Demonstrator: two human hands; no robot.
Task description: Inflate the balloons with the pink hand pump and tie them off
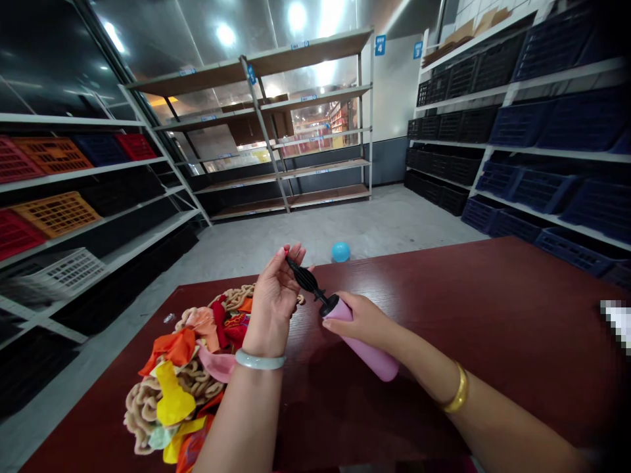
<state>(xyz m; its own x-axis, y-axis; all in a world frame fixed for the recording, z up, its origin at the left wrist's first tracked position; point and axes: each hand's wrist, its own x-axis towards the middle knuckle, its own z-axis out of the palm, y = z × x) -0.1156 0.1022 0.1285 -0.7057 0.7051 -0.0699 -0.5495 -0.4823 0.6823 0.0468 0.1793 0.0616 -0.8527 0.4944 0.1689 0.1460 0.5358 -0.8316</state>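
Note:
My right hand (362,318) is wrapped around the pink barrel of a balloon hand pump (367,355), just below its black collar. The pump's ribbed black nozzle (304,277) points up and to the left, toward my left hand (277,289). There the thumb and forefinger pinch at the nozzle tip, where a small red bit (286,251) shows; most of it is hidden. The other fingers are loosely curled. Left of my left wrist lie flat balloons, among them an orange one (172,348), a yellow one (172,394) and a pink one (217,362).
Beige chain-like cord (140,407) lies heaped under the balloons on the dark red table (444,309). A blue ball-like balloon (340,251) is on the floor beyond the far edge. Shelves with crates (56,213) line both sides; a metal rack (276,157) stands behind.

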